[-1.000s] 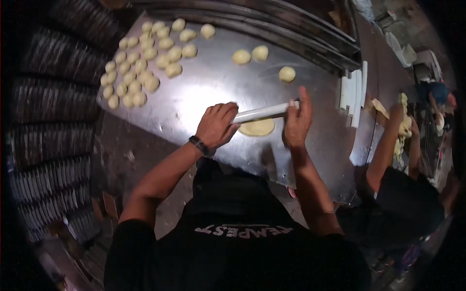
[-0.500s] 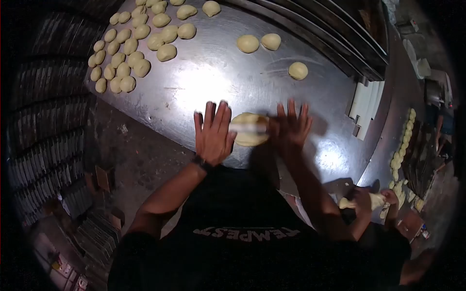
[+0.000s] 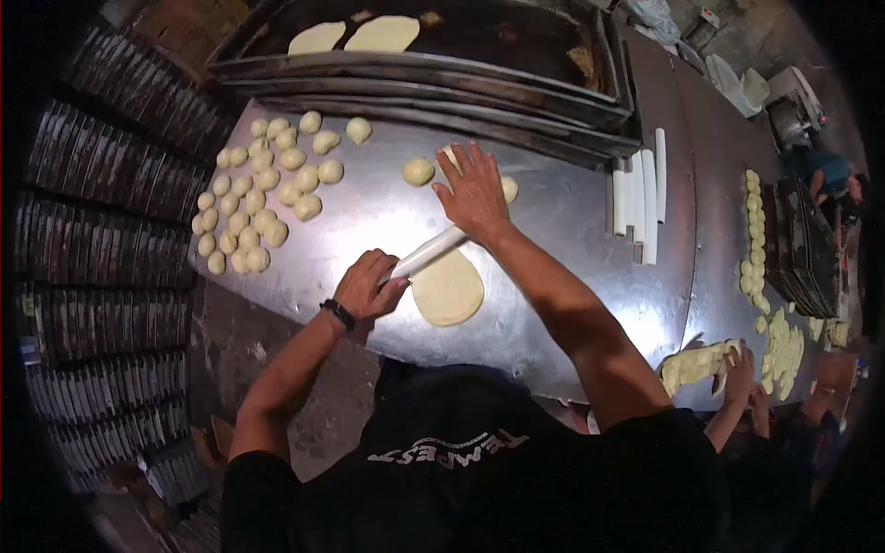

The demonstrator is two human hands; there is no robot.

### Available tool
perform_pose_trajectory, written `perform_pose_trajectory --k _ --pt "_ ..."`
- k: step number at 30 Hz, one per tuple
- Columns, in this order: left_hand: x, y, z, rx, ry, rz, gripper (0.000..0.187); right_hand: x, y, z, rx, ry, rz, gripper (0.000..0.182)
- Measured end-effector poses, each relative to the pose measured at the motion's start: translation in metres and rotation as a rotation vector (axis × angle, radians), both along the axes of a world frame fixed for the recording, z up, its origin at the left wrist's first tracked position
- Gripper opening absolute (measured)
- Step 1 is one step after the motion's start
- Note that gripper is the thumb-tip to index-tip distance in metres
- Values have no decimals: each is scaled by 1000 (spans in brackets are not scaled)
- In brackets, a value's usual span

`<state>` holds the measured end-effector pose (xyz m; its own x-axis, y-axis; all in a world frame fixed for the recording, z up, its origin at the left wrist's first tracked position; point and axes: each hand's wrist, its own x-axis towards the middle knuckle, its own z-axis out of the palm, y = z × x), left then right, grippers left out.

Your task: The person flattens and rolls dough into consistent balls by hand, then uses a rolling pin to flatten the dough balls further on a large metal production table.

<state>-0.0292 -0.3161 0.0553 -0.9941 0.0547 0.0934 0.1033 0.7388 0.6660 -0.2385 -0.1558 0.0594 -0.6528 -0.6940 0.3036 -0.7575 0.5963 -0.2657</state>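
Note:
A white rolling pin (image 3: 430,252) lies slanted across the upper left edge of a flattened round of dough (image 3: 448,293) on the metal table (image 3: 544,244). My left hand (image 3: 365,286), with a dark band at its wrist, has its fingers curled round the pin's lower end. At the pin's upper end is my right hand (image 3: 474,195), its fingers spread and reaching past the pin over dough balls, which it partly covers. One ball (image 3: 418,171) shows just left of its fingers, another (image 3: 509,189) on its right.
Many dough balls (image 3: 262,180) lie at the left. Stacked trays (image 3: 433,69) line the far edge, two flat dough pieces (image 3: 383,35) in the top one. White rods (image 3: 649,198) lie right of them. At the lower right, a co-worker's hands (image 3: 735,376) hold dough.
The view has shifted, bringing the tray stack into sight. The pin has gone from level over the dough to a slant at its edge. My left fingers have curled; my right hand has moved farther forward.

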Motion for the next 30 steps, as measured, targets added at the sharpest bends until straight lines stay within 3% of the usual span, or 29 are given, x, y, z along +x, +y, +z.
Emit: perform_pose_trajectory --k 2,4,7,8,10,16,18,19,23,28,30 --pt "30 34 5 -118 38 120 37 21 30 -7 67 -73 111 49" --pt "52 75 -20 -348 -9 465 58 60 86 -31 147 -133 130 47" --pt "86 118 -5 -268 -150 311 57 126 166 -30 76 -115 132 41" --pt "97 123 -10 -240 -124 283 56 143 185 -34 88 -73 110 40" --pt "118 133 -20 -191 -31 210 56 168 210 -16 46 -231 76 41" --pt "104 120 -29 -62 239 275 45 151 221 -7 -24 -240 228 46" --pt "94 113 -23 -103 237 340 50 143 202 -7 70 -246 102 47" --pt "83 114 -8 -224 -20 424 48 142 177 -5 98 -175 24 47" --pt "34 78 -14 -403 -140 453 58 98 90 -22 326 -103 -171 56" --pt "-60 -8 -22 -546 -22 660 50 10 -10 -25 24 45 -172 48" --pt "-85 -40 -29 -547 165 657 40 -15 -33 -24 -73 45 -173 44"
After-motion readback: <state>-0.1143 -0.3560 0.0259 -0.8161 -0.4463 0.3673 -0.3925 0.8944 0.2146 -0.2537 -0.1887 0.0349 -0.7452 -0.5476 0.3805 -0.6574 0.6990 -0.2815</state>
